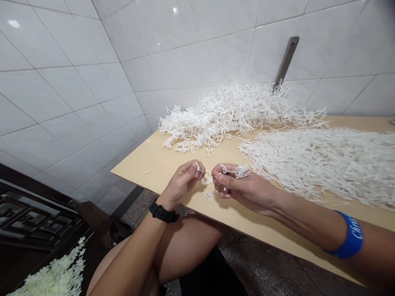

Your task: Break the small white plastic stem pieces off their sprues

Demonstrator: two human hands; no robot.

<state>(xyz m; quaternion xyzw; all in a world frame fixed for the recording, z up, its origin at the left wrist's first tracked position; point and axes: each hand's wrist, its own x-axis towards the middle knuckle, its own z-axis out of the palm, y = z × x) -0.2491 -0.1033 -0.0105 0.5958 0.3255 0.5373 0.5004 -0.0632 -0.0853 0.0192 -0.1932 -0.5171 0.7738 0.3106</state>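
My left hand (187, 177) is closed, pinching a small white branched strand (198, 166) between thumb and fingers. To its right, my right hand (236, 183) is closed round a white sprig (242, 171) whose frayed tips stick out over the thumb side. Both hands hover above the front part of the tan board (135, 166), a short gap between them. Small loose white pieces (209, 195) lie on the board below and between the hands. The exact shape of what sits inside the fingers is partly hidden.
A tangled heap of white branched strands (228, 113) lies along the tiled wall. A flatter white pile (327, 160) spreads on the right. A metal bracket (286, 59) is fixed to the wall. Pale greenish sprigs (58, 275) rest at lower left by a dark carved wooden piece (37, 213).
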